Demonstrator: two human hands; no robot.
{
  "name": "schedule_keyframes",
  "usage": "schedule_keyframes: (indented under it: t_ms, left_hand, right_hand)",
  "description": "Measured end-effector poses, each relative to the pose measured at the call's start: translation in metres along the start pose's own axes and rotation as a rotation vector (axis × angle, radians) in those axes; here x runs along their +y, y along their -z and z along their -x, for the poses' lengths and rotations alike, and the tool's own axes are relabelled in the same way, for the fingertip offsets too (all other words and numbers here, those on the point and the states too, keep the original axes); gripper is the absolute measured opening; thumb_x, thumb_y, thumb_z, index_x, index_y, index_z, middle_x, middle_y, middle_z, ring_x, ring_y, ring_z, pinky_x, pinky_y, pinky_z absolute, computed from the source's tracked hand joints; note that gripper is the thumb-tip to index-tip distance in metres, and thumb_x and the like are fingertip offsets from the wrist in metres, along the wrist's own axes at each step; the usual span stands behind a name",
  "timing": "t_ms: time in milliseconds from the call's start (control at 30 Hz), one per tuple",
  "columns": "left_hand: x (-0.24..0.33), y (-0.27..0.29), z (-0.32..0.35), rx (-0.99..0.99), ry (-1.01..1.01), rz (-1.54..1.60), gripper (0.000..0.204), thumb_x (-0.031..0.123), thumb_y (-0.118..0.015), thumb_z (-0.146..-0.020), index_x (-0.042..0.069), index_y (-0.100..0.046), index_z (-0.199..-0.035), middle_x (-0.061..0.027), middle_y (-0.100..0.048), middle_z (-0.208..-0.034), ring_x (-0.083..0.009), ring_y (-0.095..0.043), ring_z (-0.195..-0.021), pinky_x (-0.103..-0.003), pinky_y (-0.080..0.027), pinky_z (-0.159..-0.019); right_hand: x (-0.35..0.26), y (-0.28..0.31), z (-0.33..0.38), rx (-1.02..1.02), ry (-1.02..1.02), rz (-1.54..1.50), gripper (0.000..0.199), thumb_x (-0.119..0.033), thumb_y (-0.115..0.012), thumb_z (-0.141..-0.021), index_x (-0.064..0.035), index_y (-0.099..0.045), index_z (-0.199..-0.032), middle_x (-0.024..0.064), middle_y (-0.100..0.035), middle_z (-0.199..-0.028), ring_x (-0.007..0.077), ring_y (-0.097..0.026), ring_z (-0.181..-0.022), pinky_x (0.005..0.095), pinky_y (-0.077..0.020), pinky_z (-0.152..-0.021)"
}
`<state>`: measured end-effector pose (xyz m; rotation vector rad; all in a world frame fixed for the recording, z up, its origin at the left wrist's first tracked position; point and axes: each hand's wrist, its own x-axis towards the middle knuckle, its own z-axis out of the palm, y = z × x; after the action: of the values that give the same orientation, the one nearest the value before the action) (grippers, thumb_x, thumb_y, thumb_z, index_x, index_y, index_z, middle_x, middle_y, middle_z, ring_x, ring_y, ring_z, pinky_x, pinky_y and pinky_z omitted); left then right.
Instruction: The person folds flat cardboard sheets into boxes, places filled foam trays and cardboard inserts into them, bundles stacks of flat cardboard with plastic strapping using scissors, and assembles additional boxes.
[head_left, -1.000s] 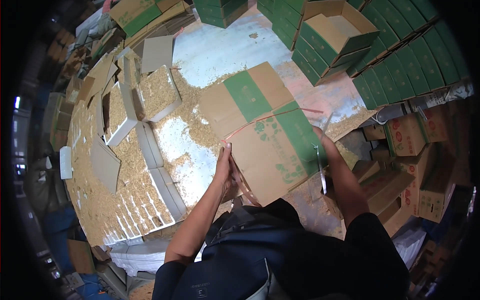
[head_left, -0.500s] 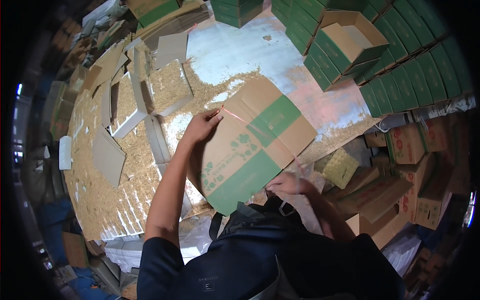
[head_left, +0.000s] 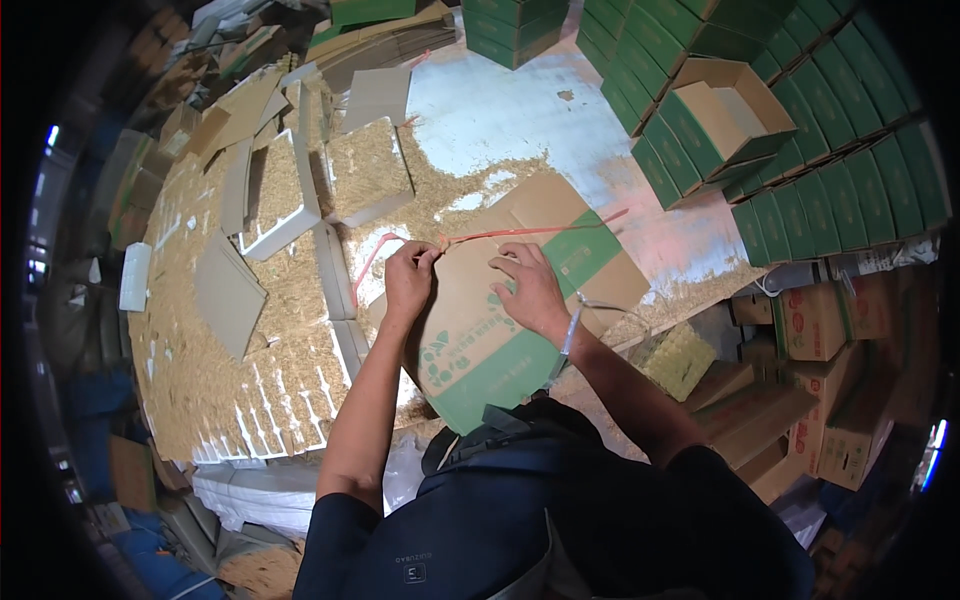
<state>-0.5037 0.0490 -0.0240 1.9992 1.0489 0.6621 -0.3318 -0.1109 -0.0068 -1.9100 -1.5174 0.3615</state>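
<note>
A flattened cardboard box (head_left: 480,340), brown with green bands and green printing, lies tilted on the worktable in front of me. My left hand (head_left: 408,282) is at its left edge, thumb and finger pinched on a pink plastic string (head_left: 500,234). One end of the string runs right across the cardboard, and another part loops down to the left of the hand. My right hand (head_left: 530,290) hovers over or rests on the box, fingers apart and slightly bent, with nothing seen in it. A pale band (head_left: 571,330) circles the right wrist.
Green boxes (head_left: 820,120) are stacked at the back right, one open-topped (head_left: 730,108). Left, straw-like shavings (head_left: 190,360) cover white foam trays, with loose grey card pieces (head_left: 226,295). Brown cartons (head_left: 815,320) and a yellow egg-tray-like block (head_left: 676,360) sit at right.
My right hand has moved up from the box's near edge onto its middle. The pink string, earlier stretched down across the box, now lies loose toward the right. The view has shifted slightly.
</note>
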Motion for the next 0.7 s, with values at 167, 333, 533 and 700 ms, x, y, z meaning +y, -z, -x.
schedule_keyframes:
  t_ms: [167,333,533,700]
  left_hand:
    - [-0.034,0.024,-0.005,0.125,0.055,0.147,0.011,0.007,-0.059,-0.094,-0.002,-0.064,-0.091,-0.0100,-0.064,-0.074,-0.0187,-0.060,-0.063,-0.031,-0.049,-0.063]
    - [0.065,0.067,-0.002,-0.205,0.205,0.622,0.015,0.013,-0.051,-0.102,0.002,-0.061,-0.097,-0.0008,-0.058,-0.073,-0.0088,-0.058,-0.064,-0.022,-0.049,-0.061]
    - [0.139,0.026,0.084,-0.860,0.447,1.085,0.040,0.040,-0.060,-0.098,0.003,-0.062,-0.112,-0.0095,-0.069,-0.096,-0.0119,-0.063,-0.081,-0.025,-0.053,-0.075]
    - [0.155,0.002,0.101,-1.017,0.484,0.885,0.042,0.038,-0.067,-0.094,0.002,-0.061,-0.115,-0.0092,-0.069,-0.094,-0.0121,-0.065,-0.081,-0.025,-0.052,-0.072]
  right_hand:
    - [-0.022,-0.002,-0.007,0.073,-0.090,-0.146,0.037,-0.007,-0.073,-0.078,-0.0024,-0.066,-0.114,0.0130,-0.058,-0.129,0.0314,-0.055,-0.119,0.0397,-0.0459,-0.100]
    - [-0.042,0.041,-0.037,0.223,-0.050,-0.289,0.034,-0.003,-0.067,-0.081,-0.0009,-0.066,-0.115,0.0149,-0.059,-0.131,0.0322,-0.059,-0.117,0.0389,-0.0477,-0.099]
    - [-0.082,0.030,-0.062,0.244,0.120,-0.252,0.027,-0.006,-0.059,-0.085,-0.0020,-0.069,-0.110,0.0170,-0.066,-0.118,0.0346,-0.063,-0.110,0.0404,-0.0503,-0.095]
    - [-0.055,0.015,-0.043,-0.602,-0.118,0.282,0.028,-0.011,-0.056,-0.084,-0.0073,-0.072,-0.106,0.0166,-0.070,-0.107,0.0358,-0.066,-0.101,0.0430,-0.0527,-0.086]
